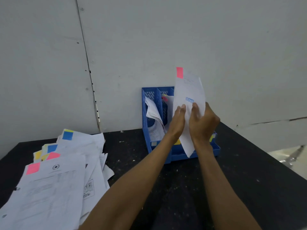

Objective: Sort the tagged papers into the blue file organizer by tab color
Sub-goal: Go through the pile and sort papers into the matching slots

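A white paper point(189, 90) with a pink tab point(179, 72) at its top left corner stands upright in front of the blue file organizer point(150, 103). My left hand point(178, 123) holds its left edge and my right hand point(203, 122) grips its right side. The paper hides the organizer's right compartments. The organizer's leftmost slot holds curled white papers point(153, 112), and a pink-tabbed sheet point(165, 98) shows in the second slot. A loose pile of tagged papers point(54, 185) with pink, yellow and blue tabs lies at the left on the black table point(240, 171).
A grey panel wall point(149, 39) rises directly behind the organizer. The table's right edge runs diagonally at the right, with floor point(290, 156) beyond it. Small white specks dot the tabletop.
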A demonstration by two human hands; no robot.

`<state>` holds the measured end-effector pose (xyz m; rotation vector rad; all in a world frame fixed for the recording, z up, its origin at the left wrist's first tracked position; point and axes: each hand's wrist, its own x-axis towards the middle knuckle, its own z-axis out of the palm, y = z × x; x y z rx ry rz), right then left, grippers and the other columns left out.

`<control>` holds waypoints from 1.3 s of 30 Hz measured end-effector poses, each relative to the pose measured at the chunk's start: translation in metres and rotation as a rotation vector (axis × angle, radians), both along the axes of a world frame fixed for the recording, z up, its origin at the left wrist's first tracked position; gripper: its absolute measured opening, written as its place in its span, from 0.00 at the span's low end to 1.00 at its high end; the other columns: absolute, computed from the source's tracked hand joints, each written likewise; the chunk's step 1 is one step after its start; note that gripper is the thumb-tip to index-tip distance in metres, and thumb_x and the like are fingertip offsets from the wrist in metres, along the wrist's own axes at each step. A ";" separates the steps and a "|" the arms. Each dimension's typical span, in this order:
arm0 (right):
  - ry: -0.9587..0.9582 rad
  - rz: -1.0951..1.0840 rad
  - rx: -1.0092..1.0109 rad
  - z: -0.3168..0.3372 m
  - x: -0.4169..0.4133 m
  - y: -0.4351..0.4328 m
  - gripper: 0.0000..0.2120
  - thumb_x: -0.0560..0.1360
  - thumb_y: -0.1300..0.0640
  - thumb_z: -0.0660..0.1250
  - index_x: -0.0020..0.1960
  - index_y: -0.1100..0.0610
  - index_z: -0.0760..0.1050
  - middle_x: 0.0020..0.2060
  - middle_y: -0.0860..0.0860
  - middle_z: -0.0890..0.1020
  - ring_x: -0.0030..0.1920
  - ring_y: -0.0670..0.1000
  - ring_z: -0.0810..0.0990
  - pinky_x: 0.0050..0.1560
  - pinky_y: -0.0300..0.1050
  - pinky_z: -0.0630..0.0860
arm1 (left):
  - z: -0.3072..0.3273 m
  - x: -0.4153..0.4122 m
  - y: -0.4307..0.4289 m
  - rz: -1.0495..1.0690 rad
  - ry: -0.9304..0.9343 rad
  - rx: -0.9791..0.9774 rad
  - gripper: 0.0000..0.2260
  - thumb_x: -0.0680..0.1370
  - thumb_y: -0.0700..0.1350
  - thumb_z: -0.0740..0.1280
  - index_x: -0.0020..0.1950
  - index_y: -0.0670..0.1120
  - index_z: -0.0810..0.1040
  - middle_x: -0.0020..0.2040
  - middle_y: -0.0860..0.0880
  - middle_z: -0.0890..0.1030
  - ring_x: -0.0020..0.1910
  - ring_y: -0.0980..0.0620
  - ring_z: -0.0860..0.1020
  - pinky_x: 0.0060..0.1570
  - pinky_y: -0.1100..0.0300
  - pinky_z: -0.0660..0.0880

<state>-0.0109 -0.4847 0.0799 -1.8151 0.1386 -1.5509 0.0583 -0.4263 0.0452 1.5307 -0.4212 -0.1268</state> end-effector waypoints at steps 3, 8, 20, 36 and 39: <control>-0.040 0.010 -0.037 -0.007 0.013 0.008 0.11 0.80 0.57 0.63 0.54 0.65 0.79 0.47 0.57 0.84 0.45 0.50 0.81 0.49 0.29 0.72 | -0.018 0.034 0.001 0.002 0.051 -0.035 0.39 0.69 0.78 0.55 0.75 0.59 0.63 0.76 0.54 0.65 0.74 0.54 0.63 0.74 0.46 0.59; 0.376 -0.138 -0.218 -0.033 0.039 0.006 0.18 0.81 0.50 0.52 0.50 0.60 0.76 0.42 0.57 0.82 0.43 0.59 0.79 0.36 0.46 0.68 | -0.006 0.031 0.017 0.062 0.065 -0.071 0.36 0.74 0.72 0.55 0.75 0.51 0.66 0.72 0.50 0.71 0.70 0.54 0.69 0.73 0.50 0.62; 0.564 0.019 -0.228 -0.055 0.070 0.001 0.11 0.81 0.59 0.56 0.53 0.63 0.75 0.40 0.57 0.80 0.39 0.56 0.79 0.35 0.48 0.73 | 0.006 0.017 0.011 -0.047 0.147 -0.126 0.32 0.79 0.65 0.54 0.76 0.47 0.63 0.70 0.48 0.70 0.64 0.53 0.72 0.67 0.58 0.66; 0.961 -0.109 -0.292 -0.061 0.065 0.020 0.07 0.78 0.60 0.61 0.51 0.63 0.76 0.48 0.60 0.81 0.47 0.60 0.81 0.42 0.50 0.76 | 0.013 0.004 0.030 -0.001 0.014 -0.101 0.24 0.85 0.54 0.47 0.79 0.48 0.49 0.78 0.48 0.56 0.76 0.53 0.57 0.73 0.59 0.54; 0.904 -0.130 -0.318 -0.060 0.062 0.022 0.08 0.78 0.62 0.61 0.51 0.64 0.77 0.47 0.61 0.82 0.47 0.62 0.81 0.43 0.52 0.77 | 0.017 0.000 0.038 -0.009 0.002 -0.096 0.25 0.84 0.54 0.46 0.80 0.49 0.48 0.79 0.49 0.52 0.77 0.52 0.54 0.75 0.55 0.53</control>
